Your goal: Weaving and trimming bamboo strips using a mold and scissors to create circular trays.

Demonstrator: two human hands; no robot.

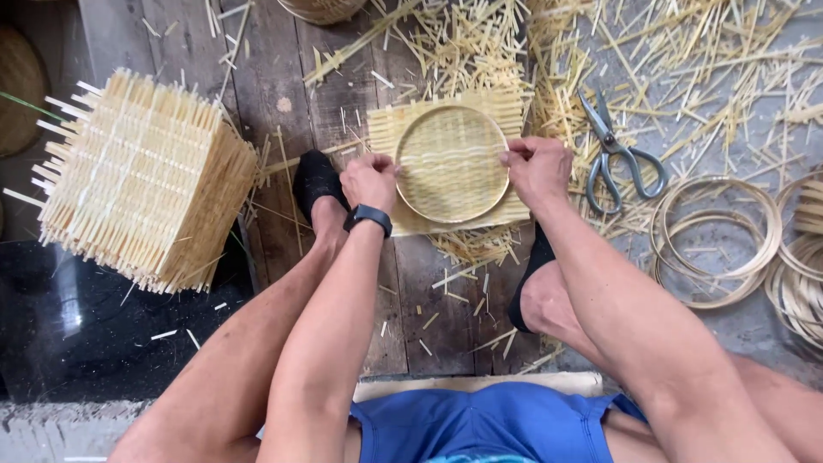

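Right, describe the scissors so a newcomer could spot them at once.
Start at the round woven tray held between both hands on the plank floor. Just beyond the right hand, amid scattered bamboo offcuts, lie the scissors: grey metal, the only non-bamboo tool there.

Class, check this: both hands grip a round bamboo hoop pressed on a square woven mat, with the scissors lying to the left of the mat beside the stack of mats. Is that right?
Not quite. In the head view the scissors lie right of the woven mat, near the loose hoops, not by the stack of mats. The left hand and right hand do grip the round hoop.
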